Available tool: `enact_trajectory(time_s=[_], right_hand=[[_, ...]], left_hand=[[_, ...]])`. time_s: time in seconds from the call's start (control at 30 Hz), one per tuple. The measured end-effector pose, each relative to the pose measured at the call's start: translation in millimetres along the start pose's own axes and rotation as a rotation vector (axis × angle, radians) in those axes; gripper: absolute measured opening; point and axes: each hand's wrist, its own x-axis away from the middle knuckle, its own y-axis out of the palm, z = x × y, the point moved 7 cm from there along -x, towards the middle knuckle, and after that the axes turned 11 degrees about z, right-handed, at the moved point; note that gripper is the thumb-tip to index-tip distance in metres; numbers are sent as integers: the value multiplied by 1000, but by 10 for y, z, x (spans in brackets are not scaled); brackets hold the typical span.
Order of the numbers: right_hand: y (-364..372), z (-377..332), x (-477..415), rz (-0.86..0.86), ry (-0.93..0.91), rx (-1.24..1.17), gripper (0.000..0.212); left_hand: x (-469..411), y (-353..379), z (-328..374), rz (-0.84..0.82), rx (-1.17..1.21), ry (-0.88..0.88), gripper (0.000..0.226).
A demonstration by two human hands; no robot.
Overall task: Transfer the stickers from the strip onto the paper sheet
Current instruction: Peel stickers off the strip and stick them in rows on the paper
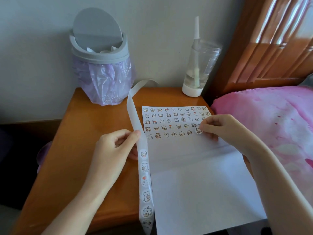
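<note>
**Here, a round sticker [199, 130] at the paper sheet [194, 175]**

The right hand [220, 128] pinches the round sticker at the fifth row's right end. The left hand [115, 146] grips the sticker strip [135, 121], just beside the paper sheet's left edge.

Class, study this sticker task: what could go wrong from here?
The sticker pinched in the right hand may land crooked or overlap its row neighbour. The paper sheet seems to overhang the near edge of the table, so pressing could shift it. The strip, gripped only by the left hand, might slip.
</note>
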Motion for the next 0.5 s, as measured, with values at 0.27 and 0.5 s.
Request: enact_trajectory(time_s=[0.27,0.5], right_hand=[[26,16,-27,9,-36,18,7],[33,23,-36,24,-52,17,5]], left_hand=[[1,-3,-3,0,-7,-1,25],[2,5,6,-2,-8,-5,24]])
